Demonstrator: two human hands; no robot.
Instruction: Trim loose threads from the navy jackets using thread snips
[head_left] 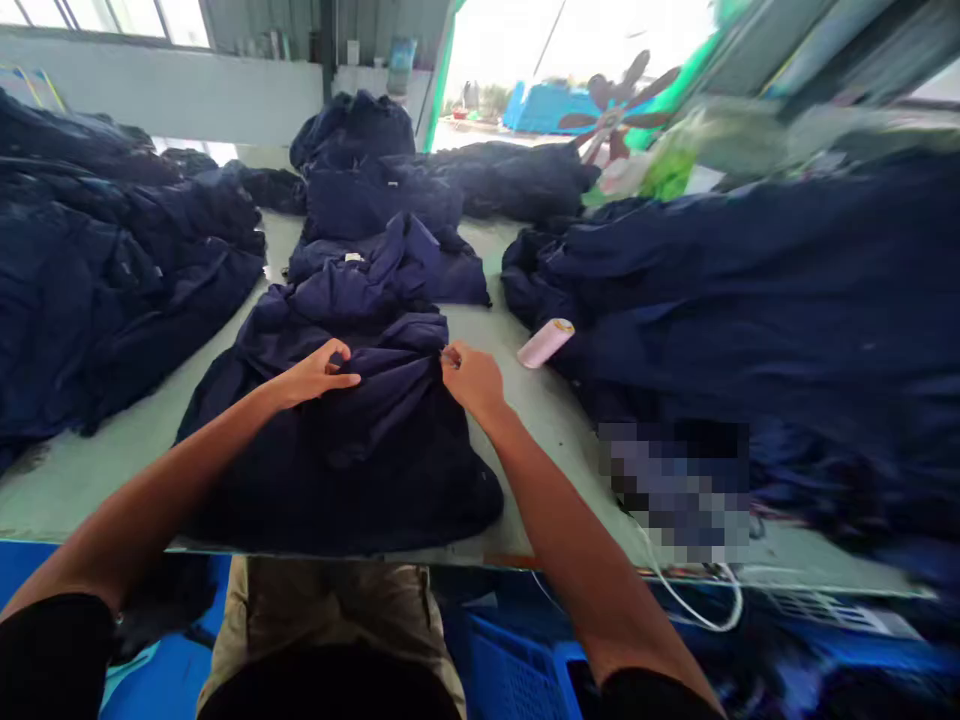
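Pale wall (187, 92) far left, fan (611, 115) far right. Pale tabletop (551, 430), pink spool (541, 346) right. Navy garment (367, 480) near middle: right hand (472, 380) pinches its right side; left hand (316, 376) fingers curled there, can't tell if gripping.

Garments (352, 490) and spool (541, 345) on table (555, 430)

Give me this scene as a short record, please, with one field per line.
Work surface: pale green table
In front: dark blue garment, lying rumpled near the table's edge
Left hand: on the garment; grip unclear
Right hand: pinching the garment's right side
Beside right hand: pale pink spool, lying tilted
Sides: left heap and right heap of dark blue cloth
Background: fan
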